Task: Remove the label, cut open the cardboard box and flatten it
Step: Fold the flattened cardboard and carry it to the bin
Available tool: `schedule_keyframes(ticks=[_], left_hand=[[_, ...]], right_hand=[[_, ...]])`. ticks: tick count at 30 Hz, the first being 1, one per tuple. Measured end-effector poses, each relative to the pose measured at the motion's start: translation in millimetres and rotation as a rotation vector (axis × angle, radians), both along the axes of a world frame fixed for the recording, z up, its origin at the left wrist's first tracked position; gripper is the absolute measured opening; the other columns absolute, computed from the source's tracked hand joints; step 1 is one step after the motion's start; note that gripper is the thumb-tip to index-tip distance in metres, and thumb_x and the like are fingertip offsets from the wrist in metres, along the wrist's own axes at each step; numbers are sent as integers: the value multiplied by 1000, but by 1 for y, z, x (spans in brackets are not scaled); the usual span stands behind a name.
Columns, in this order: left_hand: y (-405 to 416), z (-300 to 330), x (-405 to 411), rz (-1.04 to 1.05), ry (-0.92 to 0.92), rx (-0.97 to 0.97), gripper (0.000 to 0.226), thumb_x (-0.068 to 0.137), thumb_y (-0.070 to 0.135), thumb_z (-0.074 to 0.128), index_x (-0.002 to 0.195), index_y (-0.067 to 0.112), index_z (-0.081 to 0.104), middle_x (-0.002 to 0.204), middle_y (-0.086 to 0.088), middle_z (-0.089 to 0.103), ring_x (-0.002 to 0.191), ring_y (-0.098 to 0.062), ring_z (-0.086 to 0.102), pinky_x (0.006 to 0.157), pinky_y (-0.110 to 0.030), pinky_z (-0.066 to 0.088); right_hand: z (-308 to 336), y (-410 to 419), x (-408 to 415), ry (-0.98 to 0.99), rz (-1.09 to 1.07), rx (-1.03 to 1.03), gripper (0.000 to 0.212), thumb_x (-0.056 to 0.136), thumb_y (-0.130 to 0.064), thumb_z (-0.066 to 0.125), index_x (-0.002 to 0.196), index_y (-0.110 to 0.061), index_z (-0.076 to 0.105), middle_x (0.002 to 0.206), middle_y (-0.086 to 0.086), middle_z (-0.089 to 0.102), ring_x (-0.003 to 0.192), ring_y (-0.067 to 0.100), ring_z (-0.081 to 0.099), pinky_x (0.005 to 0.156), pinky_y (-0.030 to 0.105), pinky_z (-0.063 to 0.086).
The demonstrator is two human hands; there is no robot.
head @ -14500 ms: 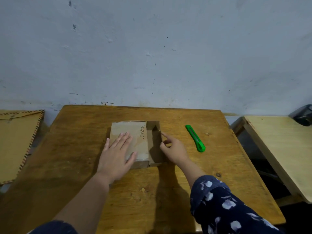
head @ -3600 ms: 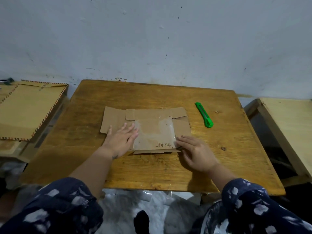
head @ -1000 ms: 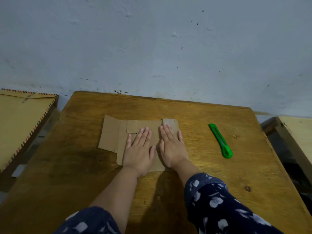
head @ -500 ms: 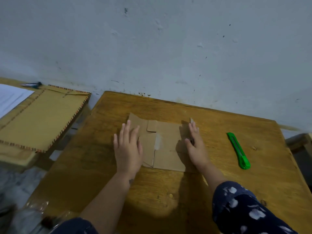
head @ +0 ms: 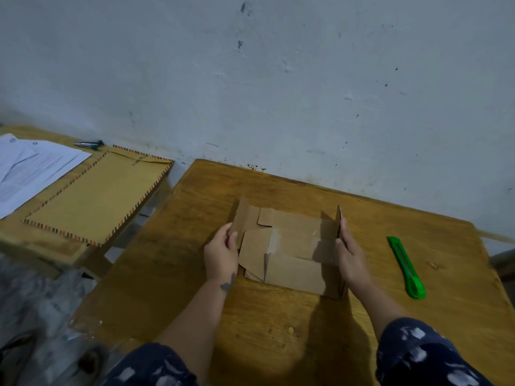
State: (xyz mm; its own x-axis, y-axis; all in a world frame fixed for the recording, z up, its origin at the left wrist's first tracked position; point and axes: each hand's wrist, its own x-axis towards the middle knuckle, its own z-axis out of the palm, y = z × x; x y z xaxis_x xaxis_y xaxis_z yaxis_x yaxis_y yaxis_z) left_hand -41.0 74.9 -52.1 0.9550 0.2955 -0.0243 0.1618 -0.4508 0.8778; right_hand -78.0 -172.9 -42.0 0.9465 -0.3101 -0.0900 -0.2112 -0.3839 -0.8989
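Note:
The opened cardboard box [head: 289,246] lies mostly flat in the middle of the wooden table [head: 278,330], with clear tape shining along its centre. Its left and right end flaps stand up from the table. My left hand [head: 221,253] pinches the raised left flap between thumb and fingers. My right hand [head: 349,254] holds the upright right flap by its outer face, thumb on the inner side. A green utility knife [head: 407,267] rests on the table to the right of my right hand. No label is visible on the cardboard.
A lower wooden surface at the left carries a brown envelope [head: 94,199], white papers [head: 30,168] and a pen [head: 89,144]. The grey wall stands right behind the table. Crumpled plastic [head: 41,302] lies on the floor at the lower left.
My hands have left the flat-pressed cardboard and moved out to its two ends. Both end flaps, flat a second ago, now stand raised in my hands. The knife has not moved.

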Motion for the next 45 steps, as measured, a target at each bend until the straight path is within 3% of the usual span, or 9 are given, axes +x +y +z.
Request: schedule_keyframes(ticks=[4,8,13,18,26,31,37,40,45], left_hand=[[-9,7,-2,-60,6,-95,33,100,30,41,131,21,51,111,0,66,89,-9,58,71,-24,45],[-24,14,-6,-65,36,-130,35,101,34,32,132,22,44,79,16,52,67,0,49,58,-22,41],[-40,11,-8,-13,53,-147,43,101,37,32,125,10,56,116,-10,64,111,-27,58,84,-26,39],[-50,14,-9,-36,73,-262,49,101,39,30,136,11,48,136,-8,54,128,-23,47,95,-22,31],[-77,17,-19,-158,64,-252,45,100,38,30,134,16,51,127,2,56,122,-15,50,93,-22,36],[-85,9,-19,-248,-19,-29,44,101,32,34,144,30,34,150,3,40,132,-18,44,95,-22,35],[-79,-1,-13,-338,32,-5,77,88,19,64,149,37,20,153,3,33,137,-21,36,104,-45,44],[-80,2,-12,-284,11,-45,59,96,20,51,146,38,26,147,-1,43,129,-25,46,98,-45,48],[-79,4,-15,-294,-12,-75,48,100,28,39,146,37,28,145,-3,46,124,-25,51,94,-46,51]], right_hand=[[0,2,0,-8,-10,-19,50,102,-18,33,150,-24,19,159,-7,14,146,13,12,120,36,14],[0,5,-1,-15,-7,-84,52,102,-20,33,151,-25,16,159,-8,12,146,12,11,120,36,14],[1,13,1,12,-43,-98,59,99,-23,42,150,-31,14,159,-11,12,146,13,12,117,39,18],[5,12,1,67,-8,-115,80,91,-14,58,151,-32,9,160,-11,10,146,14,14,116,40,21],[2,8,1,29,-5,-20,61,99,-18,41,150,-35,13,159,-13,9,146,12,10,117,38,16],[-4,8,2,-26,-21,50,53,102,-23,36,149,-35,13,160,-11,9,147,13,9,120,39,14],[-2,4,0,82,108,-93,107,75,-47,72,150,-37,-3,161,-10,0,146,17,10,116,51,20],[-1,0,2,115,180,-173,128,63,-42,83,150,-32,-11,160,-10,-8,146,13,3,116,45,15],[-2,2,5,124,147,-205,132,62,-27,86,150,-30,-12,160,-10,-9,147,14,0,117,42,14]])
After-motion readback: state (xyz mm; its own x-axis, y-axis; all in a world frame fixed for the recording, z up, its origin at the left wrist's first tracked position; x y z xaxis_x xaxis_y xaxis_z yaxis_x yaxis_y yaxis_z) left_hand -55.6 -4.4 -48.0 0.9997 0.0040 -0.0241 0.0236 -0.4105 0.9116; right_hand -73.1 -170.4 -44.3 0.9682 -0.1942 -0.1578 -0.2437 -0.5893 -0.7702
